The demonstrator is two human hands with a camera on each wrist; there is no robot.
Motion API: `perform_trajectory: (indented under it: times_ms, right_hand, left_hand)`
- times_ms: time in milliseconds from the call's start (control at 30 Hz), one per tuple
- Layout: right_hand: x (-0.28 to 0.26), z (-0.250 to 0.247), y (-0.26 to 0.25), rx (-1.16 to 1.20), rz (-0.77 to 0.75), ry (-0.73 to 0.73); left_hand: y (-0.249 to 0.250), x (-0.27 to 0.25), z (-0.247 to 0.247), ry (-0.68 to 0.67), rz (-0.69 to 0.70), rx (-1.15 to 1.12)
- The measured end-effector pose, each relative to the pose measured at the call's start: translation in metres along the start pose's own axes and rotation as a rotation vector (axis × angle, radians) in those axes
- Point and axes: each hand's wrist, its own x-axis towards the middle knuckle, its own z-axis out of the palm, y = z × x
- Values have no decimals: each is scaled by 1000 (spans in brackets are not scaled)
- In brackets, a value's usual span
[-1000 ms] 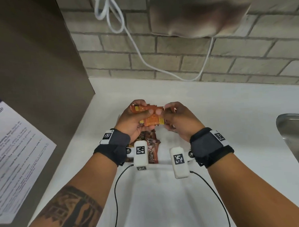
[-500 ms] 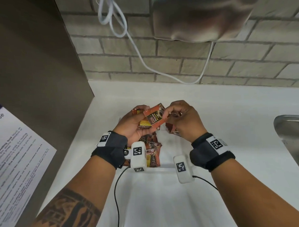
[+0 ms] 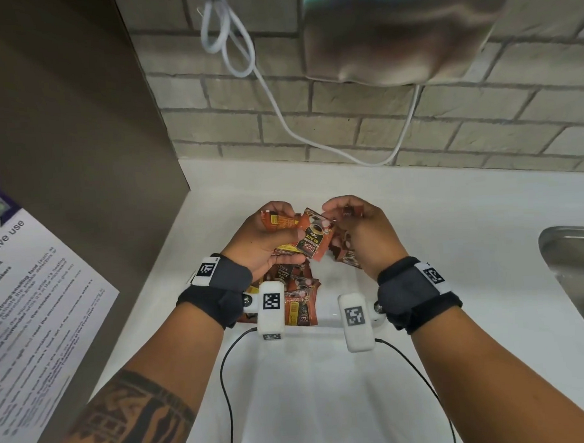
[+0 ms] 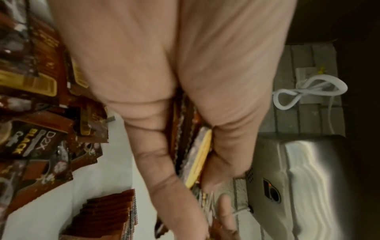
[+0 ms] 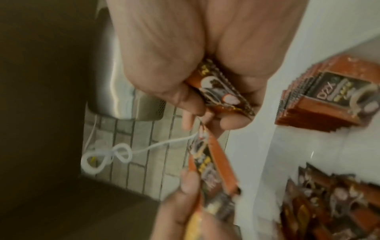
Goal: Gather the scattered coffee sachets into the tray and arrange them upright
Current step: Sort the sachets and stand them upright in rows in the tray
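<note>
Both hands are up over the white tabletop (image 3: 434,215), each with a firm grip on sachets. Left hand (image 3: 263,237) clasps a small bundle of orange-and-brown foil coffee sachets (image 3: 280,221) between curled fingers and thumb; the left wrist view shows the bundle's crimped edges (image 4: 185,129) wedged edge-on in the fist. Right hand (image 3: 361,233) pinches the top corner of one orange sachet with a black label panel (image 3: 313,240), tilted between the two hands and touching the left hand's bundle, and it has another sachet tucked in the palm (image 5: 218,91). Below the left wrist, a loose pile of the same sachets (image 3: 298,288) lies flat and overlapping toward the near edge. In the right wrist view, a neat block of sachets standing on edge (image 5: 320,104) sits apart from that pile; what it stands in I cannot tell. At the tabletop's right edge, a steel sink (image 3: 574,269); on the brick wall behind, a looped white cord (image 3: 229,46) and a brushed metal hand dryer (image 3: 396,32).
</note>
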Motion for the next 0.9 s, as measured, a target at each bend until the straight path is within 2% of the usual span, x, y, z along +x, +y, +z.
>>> perform_trajectory:
  times_ms: [67,200,333,533,700,800,900]
  right_hand:
    - [0,-3,-4,49,51,-30]
    - [1,-8,-6,-136,63,-159]
    - [-1,-10,-5,-149,206,-293]
    - [2,-7,-1,-317,282,-419]
    - [2,-14,6,-108,315,-393]
    - [0,-13,8,80,375,-375]
    - [1,-9,11,42,389,-401]
  left_hand:
    - [1,-1,-1,-10,1,60]
    - [5,0,0,5,32,143]
    - [7,6,1,72,101,171]
    - [9,11,8,0,184,307]
    - [11,11,2,36,130,178]
    - [8,10,-3,13,112,237]
    - [7,10,-1,-21,108,308]
